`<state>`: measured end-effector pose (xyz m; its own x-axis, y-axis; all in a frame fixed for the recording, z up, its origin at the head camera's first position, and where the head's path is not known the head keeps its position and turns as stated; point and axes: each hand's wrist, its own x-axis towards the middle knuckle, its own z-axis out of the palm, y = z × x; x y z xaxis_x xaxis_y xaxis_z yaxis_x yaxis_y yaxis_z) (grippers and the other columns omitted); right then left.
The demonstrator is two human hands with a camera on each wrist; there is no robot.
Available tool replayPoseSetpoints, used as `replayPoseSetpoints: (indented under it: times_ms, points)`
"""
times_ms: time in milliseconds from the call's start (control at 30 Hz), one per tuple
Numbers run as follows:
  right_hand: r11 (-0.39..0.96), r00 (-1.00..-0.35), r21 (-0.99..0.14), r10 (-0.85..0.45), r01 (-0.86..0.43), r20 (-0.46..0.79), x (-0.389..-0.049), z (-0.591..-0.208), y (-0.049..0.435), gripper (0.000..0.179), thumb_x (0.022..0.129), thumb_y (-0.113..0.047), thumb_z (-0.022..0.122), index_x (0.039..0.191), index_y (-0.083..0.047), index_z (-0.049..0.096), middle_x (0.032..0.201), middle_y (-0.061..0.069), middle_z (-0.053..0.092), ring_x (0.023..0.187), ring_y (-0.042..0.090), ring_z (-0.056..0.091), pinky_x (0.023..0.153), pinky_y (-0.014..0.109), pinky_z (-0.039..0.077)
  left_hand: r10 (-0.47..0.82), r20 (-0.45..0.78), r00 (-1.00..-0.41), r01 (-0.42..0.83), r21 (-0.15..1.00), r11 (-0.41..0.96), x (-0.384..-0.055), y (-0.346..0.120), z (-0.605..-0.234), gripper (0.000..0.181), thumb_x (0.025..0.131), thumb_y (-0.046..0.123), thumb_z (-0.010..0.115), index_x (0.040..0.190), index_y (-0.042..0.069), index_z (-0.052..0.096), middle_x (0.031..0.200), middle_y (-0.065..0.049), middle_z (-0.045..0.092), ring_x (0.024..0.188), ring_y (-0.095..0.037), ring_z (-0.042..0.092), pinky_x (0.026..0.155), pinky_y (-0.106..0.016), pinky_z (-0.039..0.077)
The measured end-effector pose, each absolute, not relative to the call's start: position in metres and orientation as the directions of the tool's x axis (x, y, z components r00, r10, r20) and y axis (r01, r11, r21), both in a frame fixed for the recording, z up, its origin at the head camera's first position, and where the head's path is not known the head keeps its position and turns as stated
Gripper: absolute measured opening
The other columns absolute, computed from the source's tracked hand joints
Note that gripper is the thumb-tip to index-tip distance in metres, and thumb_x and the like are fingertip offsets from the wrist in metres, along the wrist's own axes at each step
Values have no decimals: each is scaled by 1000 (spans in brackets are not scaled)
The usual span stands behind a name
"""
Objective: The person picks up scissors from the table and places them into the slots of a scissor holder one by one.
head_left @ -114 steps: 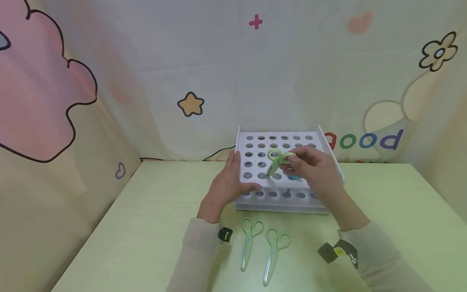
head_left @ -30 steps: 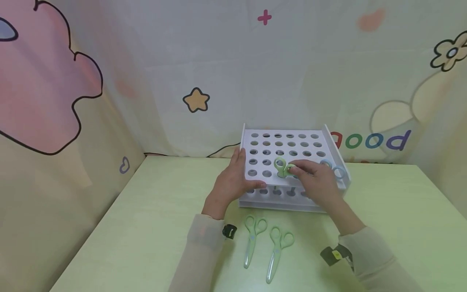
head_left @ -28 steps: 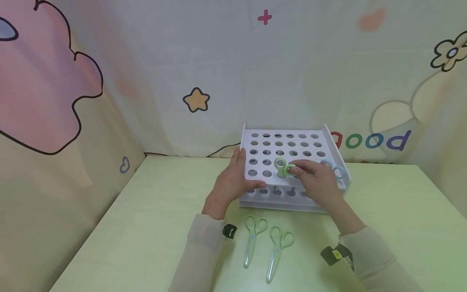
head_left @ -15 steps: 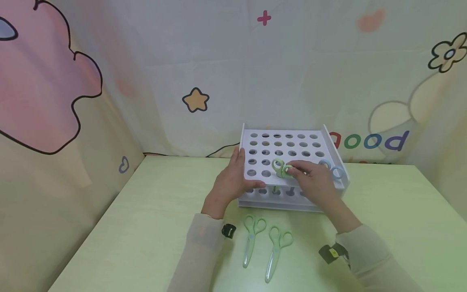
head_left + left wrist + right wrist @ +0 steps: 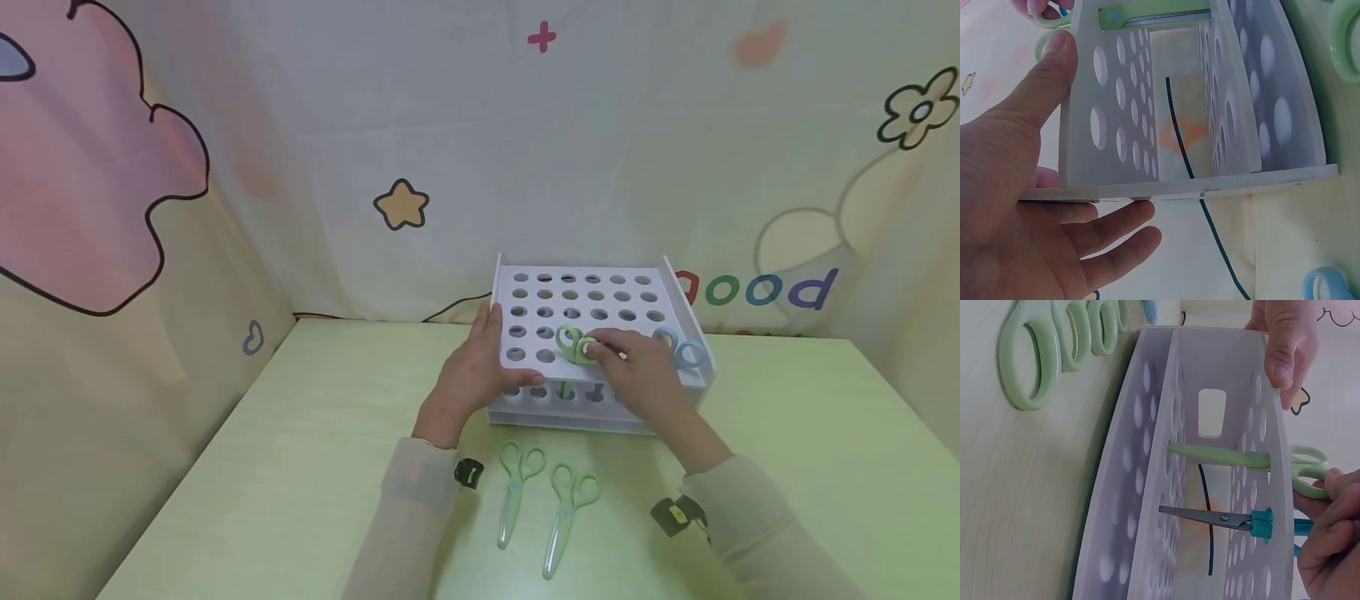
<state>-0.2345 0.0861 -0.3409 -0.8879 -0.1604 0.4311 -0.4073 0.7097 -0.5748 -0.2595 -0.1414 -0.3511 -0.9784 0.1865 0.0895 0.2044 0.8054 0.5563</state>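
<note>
My left hand [image 5: 471, 377] holds the near left corner of a white perforated rack [image 5: 531, 343], thumb over the top plate and fingers along the outside of its side wall. My right hand [image 5: 643, 373] pinches one handle loop of light green scissors [image 5: 577, 353]. In the right wrist view, their covered blade passes down through a hole in the top plate, its tip at a hole in the lower plate. Beside it, teal scissors [image 5: 1261, 524] hang through a neighbouring hole; in the head view my right hand hides their handles. Light blue scissors [image 5: 678, 353] show their loops at the rack's right side.
Two more light green scissors, one on the left [image 5: 512, 496] and one on the right [image 5: 561, 521], lie on the table [image 5: 337, 467] in front of the rack, loops toward it. A patterned cloth [image 5: 435, 100] hangs behind.
From above the rack, the green scissors have gone down into a front-row hole, and recently slightly lower. My right hand has moved down with them; my left hand keeps its place on the rack.
</note>
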Motion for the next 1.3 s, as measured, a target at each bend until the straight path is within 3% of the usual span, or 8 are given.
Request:
replayPoseSetpoints:
  times_ms: [333,567,800,967,1200,1300]
  points:
    - [735,-864,-526,-160,-427,477,-232,-340,77,21,95,-11,70,112,0,75,106,19,73,106,42,66,98,62,36,179,93,-980,200,550,811,-258,-145,-351,125,77,52,85,163,9,5,170,-4,-3,122,-28,51,94,-42,47]
    - [741,-859,-516,-160,-430,487,-236,-350,77,21,95,-10,69,113,-1,74,102,18,74,80,34,63,80,51,45,173,88,-981,193,555,809,-258,-146,-355,125,77,51,85,163,9,5,170,-4,-2,122,-29,51,96,-42,46]
    - [704,-910,-608,-138,-368,392,-233,-354,78,28,100,-16,64,124,-4,71,108,23,71,47,15,62,61,37,46,175,82,-981,190,564,804,-259,-145,-358,125,77,50,85,163,10,5,170,-4,-3,123,-29,51,97,-43,46]
    - [682,-935,-656,-123,-323,333,-229,-353,81,35,102,-20,61,133,-4,66,115,23,69,50,14,63,60,36,45,183,94,-979,204,567,798,-259,-145,-358,125,77,50,85,163,9,5,170,-6,-3,127,-29,49,98,-43,46]
    - [676,-957,-687,-102,-268,272,-218,-350,88,43,104,-27,58,138,-1,61,82,11,71,54,18,66,55,35,44,186,90,-978,204,564,800,-259,-142,-355,125,77,51,85,163,10,5,170,-4,-3,127,-29,49,99,-43,45]
    - [657,-969,-717,-94,-233,229,-210,-347,93,45,104,-28,57,140,-1,59,98,17,73,60,20,68,54,33,46,186,89,-979,204,561,802,-259,-141,-352,124,77,51,85,163,10,5,170,-5,-3,125,-29,51,98,-43,46]
